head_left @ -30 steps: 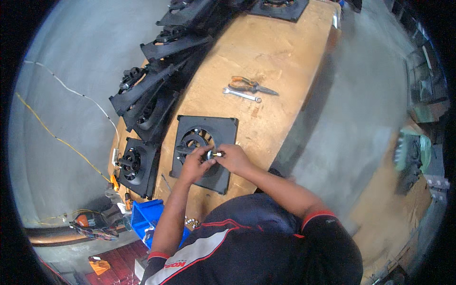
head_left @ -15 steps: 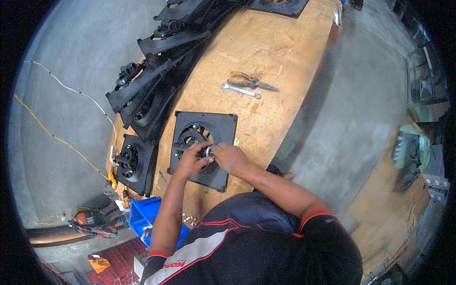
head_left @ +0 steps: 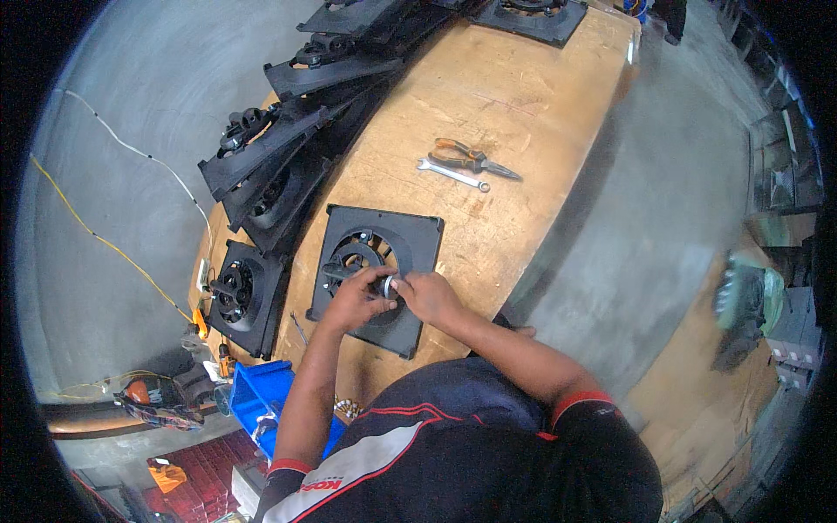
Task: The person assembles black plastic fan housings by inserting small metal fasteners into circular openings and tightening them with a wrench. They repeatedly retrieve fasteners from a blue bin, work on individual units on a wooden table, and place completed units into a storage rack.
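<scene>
A black square plate [head_left: 417, 253] with a round recessed opening lies on the wooden table in front of me. Over its near part, my left hand [head_left: 353, 302] pinches a small round piece [head_left: 388, 286] with a white rim between thumb and fingers. My right hand [head_left: 429, 299] meets it from the other side, thumb pressed on the piece and the other fingers curled. Inside the plate's opening sits a black ring-shaped fitting [head_left: 356, 253], partly covered by my left fingers. What lies under the round piece is hidden.
Pliers [head_left: 475, 159] with orange-black handles and a wrench [head_left: 453, 175] lie farther up the table [head_left: 497, 105]. Similar black plates [head_left: 292, 131] are stacked along the left edge. A blue bin [head_left: 261, 388] stands by my left forearm, near a power drill [head_left: 225, 359].
The view has shifted slightly, so the tools appear a little lower and to the right. My right thumb shows more plainly against the round piece; both hands stay on it.
</scene>
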A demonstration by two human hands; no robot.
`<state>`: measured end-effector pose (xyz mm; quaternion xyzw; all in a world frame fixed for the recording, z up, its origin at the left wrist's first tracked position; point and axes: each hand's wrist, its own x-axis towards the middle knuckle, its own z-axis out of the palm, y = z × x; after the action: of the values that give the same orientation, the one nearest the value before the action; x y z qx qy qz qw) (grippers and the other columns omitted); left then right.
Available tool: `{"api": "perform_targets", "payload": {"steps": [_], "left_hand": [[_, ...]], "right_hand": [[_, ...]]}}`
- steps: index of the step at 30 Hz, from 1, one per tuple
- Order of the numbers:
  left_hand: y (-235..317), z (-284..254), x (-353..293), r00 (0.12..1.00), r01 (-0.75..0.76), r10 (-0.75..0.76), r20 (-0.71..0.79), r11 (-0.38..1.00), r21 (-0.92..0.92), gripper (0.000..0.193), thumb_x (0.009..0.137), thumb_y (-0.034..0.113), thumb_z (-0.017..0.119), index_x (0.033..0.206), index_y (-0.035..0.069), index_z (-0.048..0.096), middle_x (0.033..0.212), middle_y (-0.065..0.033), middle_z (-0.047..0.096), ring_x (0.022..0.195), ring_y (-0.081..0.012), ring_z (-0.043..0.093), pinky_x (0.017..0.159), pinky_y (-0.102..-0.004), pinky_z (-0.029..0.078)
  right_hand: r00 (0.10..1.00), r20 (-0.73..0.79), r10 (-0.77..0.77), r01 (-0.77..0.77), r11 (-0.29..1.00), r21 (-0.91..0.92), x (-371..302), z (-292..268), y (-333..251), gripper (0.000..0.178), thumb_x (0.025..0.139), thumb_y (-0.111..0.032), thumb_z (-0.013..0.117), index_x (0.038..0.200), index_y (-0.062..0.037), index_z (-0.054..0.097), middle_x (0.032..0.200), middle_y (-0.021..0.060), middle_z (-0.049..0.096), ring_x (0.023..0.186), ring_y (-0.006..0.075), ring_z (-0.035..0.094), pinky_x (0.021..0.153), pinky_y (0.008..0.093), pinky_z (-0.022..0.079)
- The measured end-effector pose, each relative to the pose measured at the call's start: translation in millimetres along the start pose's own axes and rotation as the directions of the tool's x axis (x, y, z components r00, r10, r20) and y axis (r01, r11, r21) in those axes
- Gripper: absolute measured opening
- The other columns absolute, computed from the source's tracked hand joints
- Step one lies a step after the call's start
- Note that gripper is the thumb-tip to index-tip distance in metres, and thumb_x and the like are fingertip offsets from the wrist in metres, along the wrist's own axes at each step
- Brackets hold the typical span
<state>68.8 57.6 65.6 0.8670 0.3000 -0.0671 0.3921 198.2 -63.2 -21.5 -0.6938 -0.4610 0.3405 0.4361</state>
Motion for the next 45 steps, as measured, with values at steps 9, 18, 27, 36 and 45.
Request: {"api": "perform_targets", "payload": {"steps": [9,18,27,36,45], "left_hand": [[-10,3,1,0.999,-0.048,0.047,-0.017,0.999,-0.009,0.061,0.071,0.012,0.085,0.128,0.011,0.062,0.112,-0.0101,0.064,0.095,-0.0216,0.064,0.082,-0.0332,0.053],[-7,1,1,1.000,-0.005,0.005,-0.015,1.000,-0.026,0.066,0.064,0.011,0.087,0.126,0.008,0.063,0.117,-0.0086,0.067,0.099,-0.0191,0.064,0.085,-0.0317,0.052],[-7,4,2,0.999,-0.022,0.021,-0.045,0.999,-0.025,0.066,0.064,0.017,0.090,0.125,0.009,0.064,0.120,-0.0101,0.067,0.105,-0.0213,0.065,0.090,-0.0340,0.052],[-7,4,-1,0.992,-0.094,0.095,-0.086,0.995,0.017,0.062,0.067,0.015,0.087,0.125,0.011,0.064,0.116,-0.0120,0.066,0.098,-0.0236,0.064,0.085,-0.0345,0.051],[-12,2,1,0.993,-0.108,0.109,-0.052,0.994,0.011,0.064,0.066,0.021,0.087,0.125,0.009,0.064,0.115,-0.0131,0.067,0.108,-0.0299,0.064,0.094,-0.0388,0.050]], "right_hand": [[0.978,0.129,-0.162,0.184,0.965,-0.187,-11,-5,6,0.037,0.098,-0.032,0.049,0.096,0.0017,0.065,0.097,0.0241,0.066,0.091,0.0442,0.063,0.081,0.0521,0.051],[0.993,0.106,-0.056,0.036,0.982,0.184,-8,2,12,0.043,0.098,-0.036,0.050,0.086,0.0021,0.065,0.084,0.0280,0.065,0.083,0.0469,0.063,0.072,0.0529,0.049],[0.988,-0.144,0.058,0.008,0.907,0.420,-14,11,9,0.044,0.092,-0.043,0.063,0.086,0.0008,0.067,0.075,0.0230,0.066,0.072,0.0402,0.066,0.065,0.0471,0.050],[0.994,0.016,-0.108,0.108,0.994,-0.029,-15,-4,-5,0.039,0.095,-0.037,0.057,0.089,0.0012,0.066,0.083,0.0254,0.066,0.083,0.0455,0.064,0.073,0.0545,0.049],[0.999,0.044,-0.010,0.006,0.996,0.087,-11,-3,3,0.039,0.097,-0.034,0.055,0.087,0.0024,0.064,0.078,0.0256,0.065,0.074,0.0428,0.064,0.066,0.0484,0.047]]}}
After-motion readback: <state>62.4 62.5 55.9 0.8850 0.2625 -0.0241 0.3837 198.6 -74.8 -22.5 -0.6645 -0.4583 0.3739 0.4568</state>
